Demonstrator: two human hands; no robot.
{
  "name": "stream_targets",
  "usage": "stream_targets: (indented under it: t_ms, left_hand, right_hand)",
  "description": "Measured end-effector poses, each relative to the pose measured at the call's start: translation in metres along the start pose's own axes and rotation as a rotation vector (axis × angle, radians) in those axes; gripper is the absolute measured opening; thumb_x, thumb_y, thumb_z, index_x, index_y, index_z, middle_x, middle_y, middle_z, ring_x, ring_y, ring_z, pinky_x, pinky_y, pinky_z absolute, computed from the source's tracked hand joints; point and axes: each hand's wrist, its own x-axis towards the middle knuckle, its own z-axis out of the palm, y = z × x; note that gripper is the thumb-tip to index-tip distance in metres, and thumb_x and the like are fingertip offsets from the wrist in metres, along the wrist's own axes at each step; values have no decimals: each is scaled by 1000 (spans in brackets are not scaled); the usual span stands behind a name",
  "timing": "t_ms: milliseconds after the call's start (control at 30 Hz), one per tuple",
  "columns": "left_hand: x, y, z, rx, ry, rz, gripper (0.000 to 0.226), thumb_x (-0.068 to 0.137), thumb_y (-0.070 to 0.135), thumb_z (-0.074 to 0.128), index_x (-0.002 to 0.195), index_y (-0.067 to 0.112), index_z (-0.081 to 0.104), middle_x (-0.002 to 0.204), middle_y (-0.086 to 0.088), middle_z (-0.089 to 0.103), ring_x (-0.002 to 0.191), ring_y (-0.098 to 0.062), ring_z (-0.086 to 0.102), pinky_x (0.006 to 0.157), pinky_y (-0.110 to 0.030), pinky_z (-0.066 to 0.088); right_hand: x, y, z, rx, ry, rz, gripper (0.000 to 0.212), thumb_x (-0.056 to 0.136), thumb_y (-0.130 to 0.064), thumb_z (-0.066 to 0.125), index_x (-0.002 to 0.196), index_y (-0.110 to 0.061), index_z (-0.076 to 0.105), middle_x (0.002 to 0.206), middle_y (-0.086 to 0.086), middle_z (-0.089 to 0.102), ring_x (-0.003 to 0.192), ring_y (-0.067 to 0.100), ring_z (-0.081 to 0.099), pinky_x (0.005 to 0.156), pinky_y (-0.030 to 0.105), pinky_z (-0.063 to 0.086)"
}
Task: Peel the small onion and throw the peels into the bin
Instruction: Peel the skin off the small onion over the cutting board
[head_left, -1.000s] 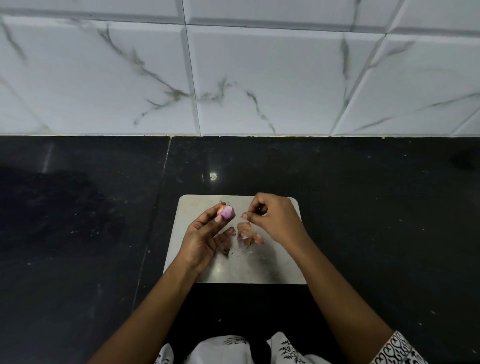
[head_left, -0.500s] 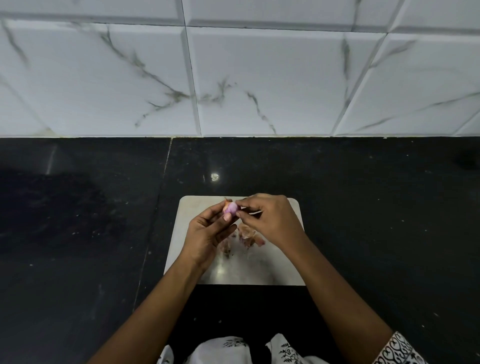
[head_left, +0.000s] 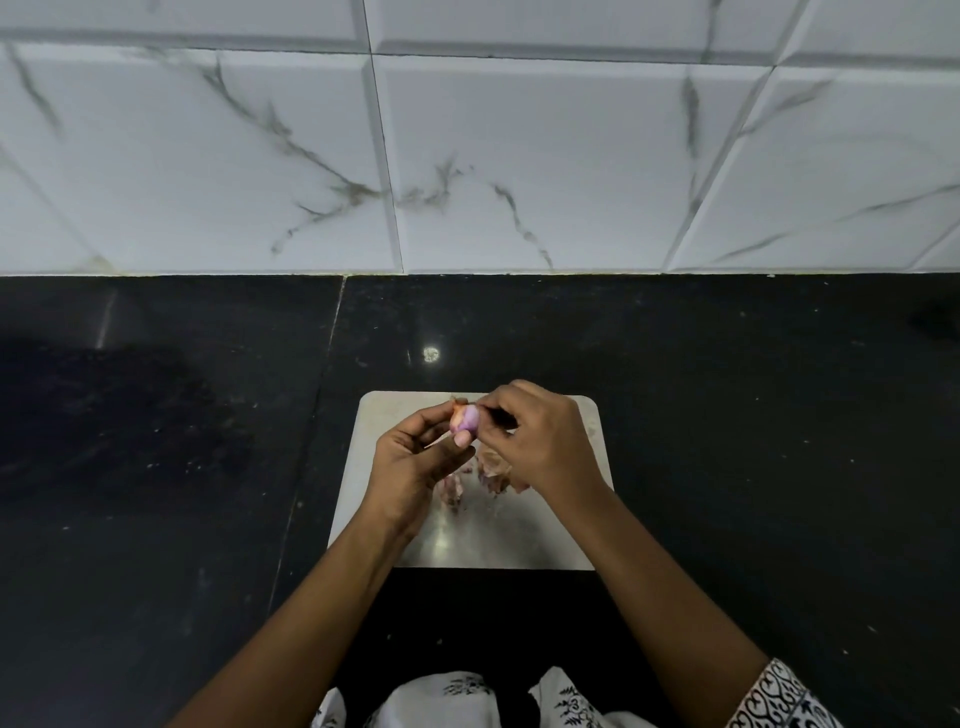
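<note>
A small purple onion (head_left: 467, 418) with a bit of orange skin still on its left side is held above a steel board (head_left: 587, 525). My left hand (head_left: 415, 467) grips it between thumb and fingertips. My right hand (head_left: 540, 441) has its fingertips pinched on the onion's right side, on a piece of skin. Loose pinkish peels (head_left: 493, 467) lie on the board under both hands, partly hidden by them. No bin is in view.
The board lies on a black stone counter (head_left: 753, 441) that runs left and right. A white marble-tiled wall (head_left: 519, 156) rises behind the counter. My white patterned clothing (head_left: 447, 701) shows at the counter's near edge.
My right hand moved left from above the peels to the onion and pinched its skin. My left hand lifted the onion slightly and kept holding it.
</note>
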Motion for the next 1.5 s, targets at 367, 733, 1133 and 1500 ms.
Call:
stream_targets:
  t_ms: [367,733,1133,1500]
  left_hand:
    - [0,1,5,-26,21,3,35,69,10,65,104,15,66,97,-1,75,96,-17,69,74,-26,57]
    - [-1,6,6,71,19,76,33,67,10,68,99,19,68,98,2,75,97,-16,69,81,-28,56]
    - [-1,7,19,126,12,99,35,76,0,64,107,17,65,99,3,75,100,-16,69,85,-30,56]
    - [0,15,11,249,-39,110,39,81,-8,61,110,17,64,107,3,72,104,-12,66,84,-23,54]
  right_hand:
    - [9,3,-25,249,-205,229,23,81,-19,70,104,-18,71,91,-4,72,79,-2,64,71,10,51]
    - [17,-3,-24,12,-268,183,26,85,-19,65,110,-14,68,99,5,72,80,6,59,68,9,42]
    - [27,14,-34,321,-279,387,14,86,-14,63,97,-17,71,90,-1,71,82,11,68,74,31,59]
    - [32,7,-38,190,-403,386,18,80,-22,71,97,-15,73,86,2,73,76,13,67,74,33,58]
